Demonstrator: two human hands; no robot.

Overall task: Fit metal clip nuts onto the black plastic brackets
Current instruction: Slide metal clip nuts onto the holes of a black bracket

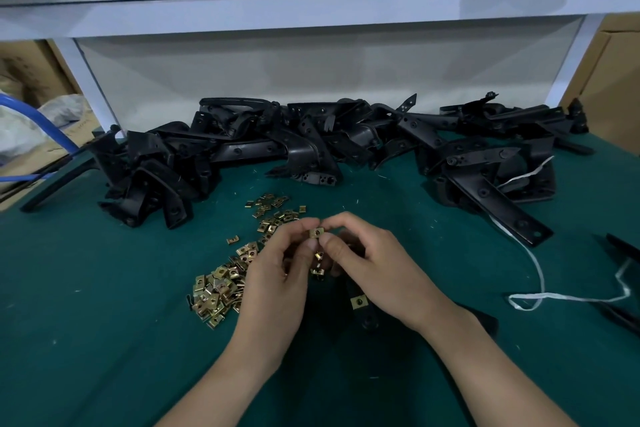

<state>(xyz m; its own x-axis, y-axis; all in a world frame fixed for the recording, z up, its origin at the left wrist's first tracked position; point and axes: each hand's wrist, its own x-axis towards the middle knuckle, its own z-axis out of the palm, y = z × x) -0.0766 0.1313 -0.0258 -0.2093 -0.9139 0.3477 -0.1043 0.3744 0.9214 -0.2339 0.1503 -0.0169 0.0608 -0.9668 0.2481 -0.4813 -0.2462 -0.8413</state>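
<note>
Clip nut [316,232], brass-coloured, sits just below the frame's centre, pinched between thumb and forefinger of both the left hand [277,274] and the right hand [367,263], their other fingers curled. Under the right hand lies a black bracket [367,319] with another nut [357,302] clipped on it. Loose nuts [221,284] scatter left of the hands on the green mat [104,322]. A bracket heap [311,142] spans the middle, with white string [540,295] at right.

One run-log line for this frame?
left hand: pinches clip nut | right hand: pinches same clip nut | bracket: beneath hands, carries fitted nut
</note>
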